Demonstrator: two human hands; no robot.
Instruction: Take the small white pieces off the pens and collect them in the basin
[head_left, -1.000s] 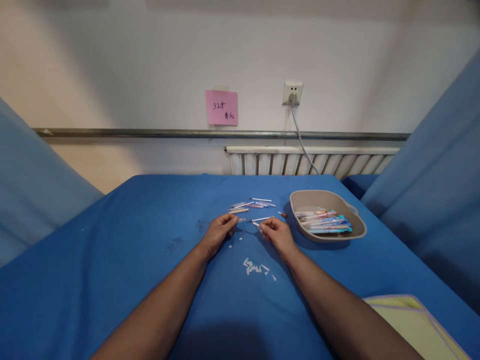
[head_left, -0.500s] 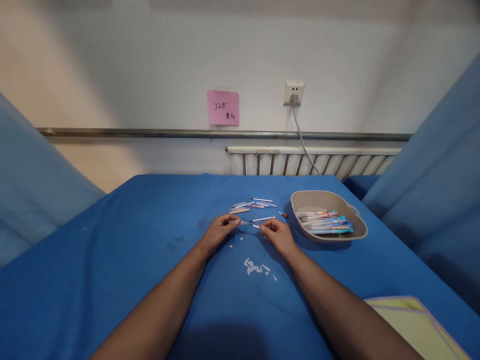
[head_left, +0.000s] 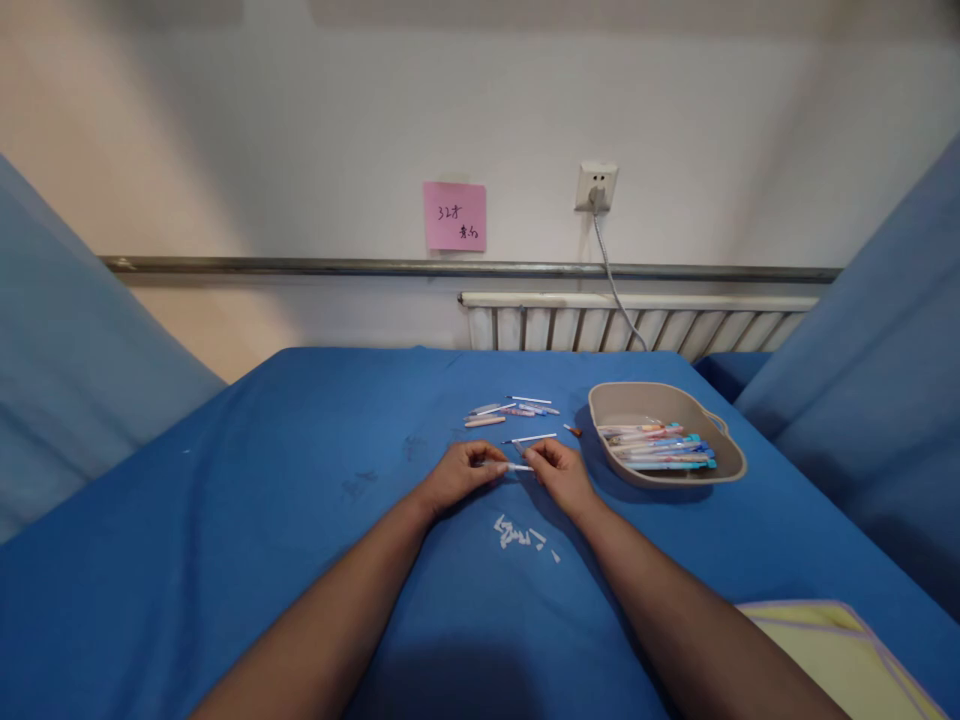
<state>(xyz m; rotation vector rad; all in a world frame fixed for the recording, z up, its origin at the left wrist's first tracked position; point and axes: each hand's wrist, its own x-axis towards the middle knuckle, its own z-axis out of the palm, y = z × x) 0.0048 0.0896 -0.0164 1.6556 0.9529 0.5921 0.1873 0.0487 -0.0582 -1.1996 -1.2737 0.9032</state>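
My left hand (head_left: 466, 474) is closed, thumb and fingers pinching a slim, clear pen barrel (head_left: 511, 467). My right hand (head_left: 559, 474) pinches a white pen refill (head_left: 525, 468) whose end meets the barrel between my hands; how deep it sits inside is too small to tell. Just beyond my fingertips lies another white refill (head_left: 538, 438) with a dark tip. Farther back is a loose group of pen parts (head_left: 517, 409), with a beige barrel (head_left: 484, 422) at its near left. Small white scraps (head_left: 517, 535) are scattered on the blue cloth nearer to me.
A beige basket (head_left: 667, 393) holding several pens stands to the right. Left of it lies a small brown-red piece (head_left: 573, 431). A yellow cloth (head_left: 814, 645) covers the near right corner. Blue curtains (head_left: 885, 300) hang at both sides; a radiator (head_left: 570, 325) lines the wall behind.
Both hands have come slightly nearer to me, and the left has closed in on the right. The refill and barrel, apart or barely touching before, are now in line together. The view shifted slightly.
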